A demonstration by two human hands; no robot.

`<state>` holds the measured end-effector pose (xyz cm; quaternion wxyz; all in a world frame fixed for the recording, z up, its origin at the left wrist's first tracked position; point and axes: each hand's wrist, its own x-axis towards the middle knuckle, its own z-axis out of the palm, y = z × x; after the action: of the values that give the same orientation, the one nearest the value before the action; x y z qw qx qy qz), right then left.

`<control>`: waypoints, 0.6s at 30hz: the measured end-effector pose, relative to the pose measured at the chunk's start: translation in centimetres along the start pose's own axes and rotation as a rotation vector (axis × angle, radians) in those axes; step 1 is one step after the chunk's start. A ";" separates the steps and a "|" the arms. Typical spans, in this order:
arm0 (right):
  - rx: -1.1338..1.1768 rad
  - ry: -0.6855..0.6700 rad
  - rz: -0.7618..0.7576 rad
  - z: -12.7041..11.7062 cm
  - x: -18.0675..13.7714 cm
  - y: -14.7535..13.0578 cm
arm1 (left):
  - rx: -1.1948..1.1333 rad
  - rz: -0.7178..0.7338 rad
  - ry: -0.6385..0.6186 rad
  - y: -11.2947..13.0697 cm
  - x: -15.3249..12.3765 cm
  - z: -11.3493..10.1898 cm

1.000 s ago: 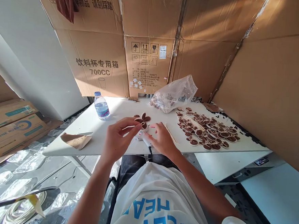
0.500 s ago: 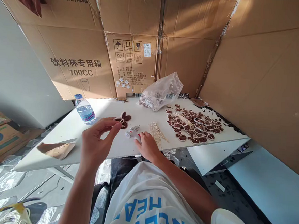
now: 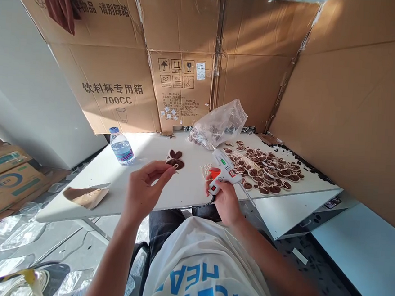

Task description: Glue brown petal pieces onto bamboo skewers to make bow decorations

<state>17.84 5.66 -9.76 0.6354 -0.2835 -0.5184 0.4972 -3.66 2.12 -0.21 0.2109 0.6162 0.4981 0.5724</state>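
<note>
Pinching a dark-brown, cream-edged, rounded-lobed flat piece (image 3: 175,159) by its near edge rn: that's the bare left hand (image 3: 149,183), thumb + index clamped on it, right by a small cream loop. Clock's from the wearer's seat btw, 12 = straight ahead. So the piece is at abt 11:30, over the smooth white table (image 3: 184,194); can't tell if it's touching the top or held just above.

Bare right hand (image 3: 226,202) is at abt 1, fingers wrapped tight round the grip of a white glue gun w/ an orange trigger (image 3: 229,168). Nozzle's tipped up toward 11, small green light showing, and a pale stick pokes out the back toward 4-5. Gun and piece are well apart. Loose thin pale sticks (image 3: 205,170) lie just beside the gun, on its 9 o'clock side.

Rest of the tbl: big spread-out heap of brown-and-cream pieces (image 3: 266,171) at 1-2, crumpled clear plastic bag (image 3: 217,129) w/ stuff inside at 12-1, clear plastic water bottle w/ a blue cap (image 3: 123,152) upright at 10-11, torn, curled tan paper scrap (image 3: 87,197) at 9-10. Tall brown cardboard wall (image 3: 260,30) stands behind everything at 12.
</note>
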 end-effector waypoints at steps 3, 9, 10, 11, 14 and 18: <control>0.068 -0.032 0.005 -0.5 -0.4 -0.8 | -0.030 -0.011 -0.047 0.1 -0.2 0.4; 0.024 -0.126 0.026 0.0 -1.3 -0.4 | -0.050 -0.018 -0.040 0.0 -0.5 0.6; 0.000 -0.131 0.032 0.1 -1.5 -0.2 | -0.049 -0.014 -0.029 0.0 -0.6 0.7; -0.021 -0.134 0.038 0.2 -1.7 -0.1 | -0.045 -0.010 -0.016 0.0 -0.7 0.7; -0.050 -0.140 0.049 0.1 -2.3 0.2 | -0.024 -0.001 0.006 0.2 -0.8 0.8; -0.077 -0.185 0.052 0.0 -2.6 0.2 | -0.005 0.016 0.005 0.5 -1.0 0.9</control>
<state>17.81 3.29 -10.95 0.5603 -0.2740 -0.5859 0.5174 -2.53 1.28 -0.52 0.2066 0.6184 0.4924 0.5766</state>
